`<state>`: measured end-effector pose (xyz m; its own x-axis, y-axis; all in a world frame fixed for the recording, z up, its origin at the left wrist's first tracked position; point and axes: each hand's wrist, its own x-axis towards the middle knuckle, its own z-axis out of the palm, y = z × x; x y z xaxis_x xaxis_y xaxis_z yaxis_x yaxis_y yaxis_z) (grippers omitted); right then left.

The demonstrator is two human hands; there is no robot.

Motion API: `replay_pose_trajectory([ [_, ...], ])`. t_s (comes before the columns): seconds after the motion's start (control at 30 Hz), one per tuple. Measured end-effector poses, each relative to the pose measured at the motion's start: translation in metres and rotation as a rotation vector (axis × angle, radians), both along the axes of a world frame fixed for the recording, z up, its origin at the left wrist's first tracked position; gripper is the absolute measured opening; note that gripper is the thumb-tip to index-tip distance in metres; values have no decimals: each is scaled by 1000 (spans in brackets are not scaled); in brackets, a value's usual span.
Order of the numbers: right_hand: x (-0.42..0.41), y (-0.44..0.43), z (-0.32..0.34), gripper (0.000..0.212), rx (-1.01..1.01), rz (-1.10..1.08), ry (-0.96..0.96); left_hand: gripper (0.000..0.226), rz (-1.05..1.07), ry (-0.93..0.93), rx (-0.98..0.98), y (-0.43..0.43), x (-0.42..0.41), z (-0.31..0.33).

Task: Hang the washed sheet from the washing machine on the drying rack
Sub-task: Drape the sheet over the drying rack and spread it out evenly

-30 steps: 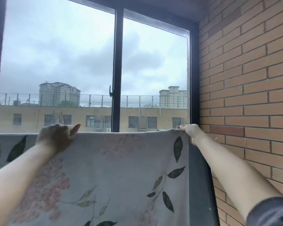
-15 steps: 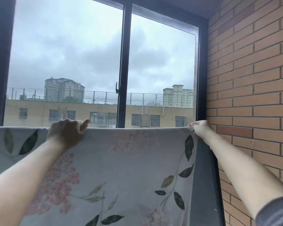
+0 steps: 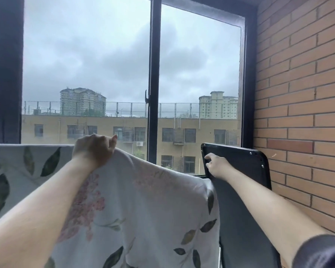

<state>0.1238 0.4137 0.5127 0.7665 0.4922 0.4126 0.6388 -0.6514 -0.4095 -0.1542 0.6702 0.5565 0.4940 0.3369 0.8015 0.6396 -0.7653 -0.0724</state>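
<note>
The washed sheet [image 3: 143, 206] is pale grey with pink blossoms and dark leaves, and it fills the lower left and middle of the view. My left hand [image 3: 94, 149] grips its top edge and holds it up in front of the window. To the left of that hand the sheet's top edge runs straight and level; whatever carries it is hidden. To the right the edge slopes down and sags. My right hand [image 3: 216, 164] holds nothing; its fingers are loosely spread in front of a black panel, just past the sheet's right edge. No rack bar is visible.
A black flat panel [image 3: 244, 200] with rounded corners leans upright in the right corner, between the sheet and the brick wall [image 3: 302, 113]. A dark-framed window [image 3: 153, 74] stands right behind the sheet, its handle on the middle post.
My right hand has let go of the sheet's right corner, and that corner has dropped, uncovering the black panel. My left hand keeps its grip on the top edge.
</note>
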Motion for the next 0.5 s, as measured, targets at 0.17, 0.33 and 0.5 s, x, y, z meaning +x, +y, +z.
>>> replay_pose_trajectory([
  [0.17, -56, 47, -8, 30, -74, 460, 143, 60, -13, 10, -11, -1, -8, 1],
  [0.33, -106, 93, -5, 33, -1, 728, 212, 57, -93, 39, -36, 3, -15, 1],
  [0.5, -147, 138, 14, 35, 159, 842, 180, 46, -228, 69, -122, 10, -18, 6],
])
